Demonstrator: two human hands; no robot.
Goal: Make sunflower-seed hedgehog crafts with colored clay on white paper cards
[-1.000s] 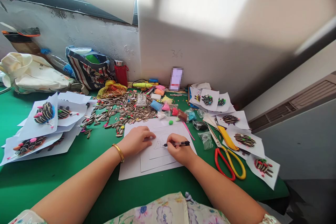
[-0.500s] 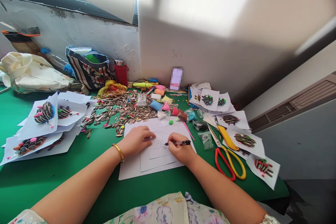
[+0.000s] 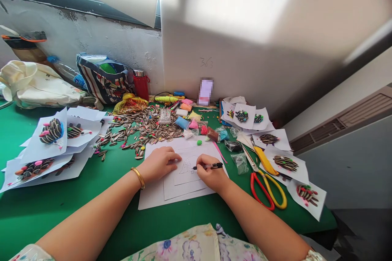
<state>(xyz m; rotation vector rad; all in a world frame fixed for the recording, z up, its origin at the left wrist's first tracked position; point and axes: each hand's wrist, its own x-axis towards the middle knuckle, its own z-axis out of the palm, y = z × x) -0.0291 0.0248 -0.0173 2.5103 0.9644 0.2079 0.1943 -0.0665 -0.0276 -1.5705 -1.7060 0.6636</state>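
Hands: right hand pinches black pen | left hand rests on paper

The person wears a floral top and a gold bangle.

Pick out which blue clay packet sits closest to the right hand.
The teal clay in a clear plastic bag, beside the brown clay packet; the sky-blue clay packet lies farther left, farther from the right hand.

The left hand is laid palm-down, its fingers lightly curled, and the right hand is closed in a writing grip just beside it. The left forearm and right forearm are angled inward from the lower corners of the view.
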